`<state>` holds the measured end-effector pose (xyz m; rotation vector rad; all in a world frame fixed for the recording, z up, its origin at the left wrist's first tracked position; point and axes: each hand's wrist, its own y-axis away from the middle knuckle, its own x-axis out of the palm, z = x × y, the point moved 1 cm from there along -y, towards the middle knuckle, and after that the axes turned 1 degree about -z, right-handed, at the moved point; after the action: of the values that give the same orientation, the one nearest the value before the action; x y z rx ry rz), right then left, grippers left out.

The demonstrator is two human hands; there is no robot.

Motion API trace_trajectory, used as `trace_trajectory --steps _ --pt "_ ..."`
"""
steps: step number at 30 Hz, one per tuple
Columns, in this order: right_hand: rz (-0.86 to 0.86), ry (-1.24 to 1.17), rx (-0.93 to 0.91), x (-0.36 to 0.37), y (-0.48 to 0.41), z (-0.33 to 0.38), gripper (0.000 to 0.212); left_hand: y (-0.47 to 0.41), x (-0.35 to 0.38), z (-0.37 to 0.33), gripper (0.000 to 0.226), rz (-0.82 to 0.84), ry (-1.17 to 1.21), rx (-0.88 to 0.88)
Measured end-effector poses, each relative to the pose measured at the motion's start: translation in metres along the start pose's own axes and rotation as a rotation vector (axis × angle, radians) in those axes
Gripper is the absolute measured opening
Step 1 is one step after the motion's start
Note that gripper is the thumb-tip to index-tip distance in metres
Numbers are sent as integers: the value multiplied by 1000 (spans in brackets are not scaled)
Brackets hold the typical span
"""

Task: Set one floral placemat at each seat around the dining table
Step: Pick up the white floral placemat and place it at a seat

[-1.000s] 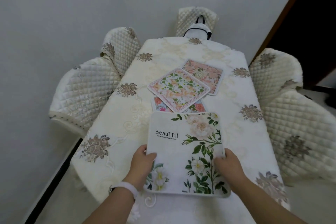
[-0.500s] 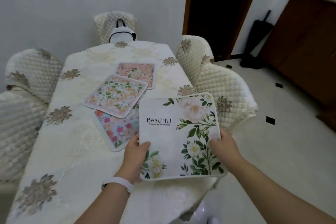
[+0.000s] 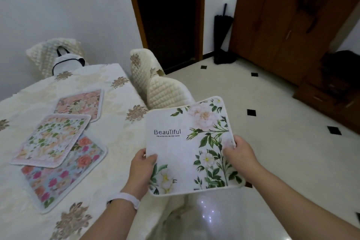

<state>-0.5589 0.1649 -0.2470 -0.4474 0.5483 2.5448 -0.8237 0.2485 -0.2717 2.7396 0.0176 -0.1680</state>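
placemat (image 3: 187, 148) matt, soft-looking cloth, printed. tablecloth (image 3: 120, 142) embroidered cream fabric, slight sheen. chair covers (image 3: 165, 91) quilted cloth. floor (image 3: 272, 152) glossy tile. cabinet (image 3: 282, 31) brown wood, smooth.

A white placemat (image 3: 190, 148) printed with green leaves, pale blooms and the word "Beautiful" is held up, roughly level, past the tabletop's (image 3: 116, 142) right edge. Three more floral placemats lie overlapping on the tabletop: a pink one (image 3: 80, 104), a green-and-peach one (image 3: 50, 140) and a blue one with red roses (image 3: 64, 173).

Blue rose placemat (image 3: 64, 173) partly under the green-leaf placemat (image 3: 51, 140), table (image 3: 116, 142) cut off left, small print unreadable
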Motion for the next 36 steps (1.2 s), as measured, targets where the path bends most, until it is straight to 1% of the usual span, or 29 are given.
trace_trajectory --steps 7,9,12,14,16,21,28,33,36 --pt "-185 -60 44 -146 -43 -37 17 11 168 -44 17 193 -50 82" --pt "-236 -70 55 -180 -51 -45 17 12 204 -50 19 250 -71 88" --pt "-287 -97 68 -216 -64 -52 16 9 247 -60 15 265 -89 96" --pt "-317 -123 77 -232 -75 -55 12 2 271 -67 17 287 -86 87" --pt "-336 -141 89 -242 -87 -55 12 -10 290 -73 18 313 -91 81" --pt "-348 -157 133 -250 -132 -53 18 -48 330 -81 17 324 -77 53" --pt "-319 -77 170 -249 -244 -31 20 -139 387 -81 19 328 -29 -51" --pt "-310 -36 190 -247 -340 11 21 -225 422 -134 12 307 -26 -40" --pt "-314 -33 155 -248 -397 50 22 -277 441 -176 11 311 -8 -12"
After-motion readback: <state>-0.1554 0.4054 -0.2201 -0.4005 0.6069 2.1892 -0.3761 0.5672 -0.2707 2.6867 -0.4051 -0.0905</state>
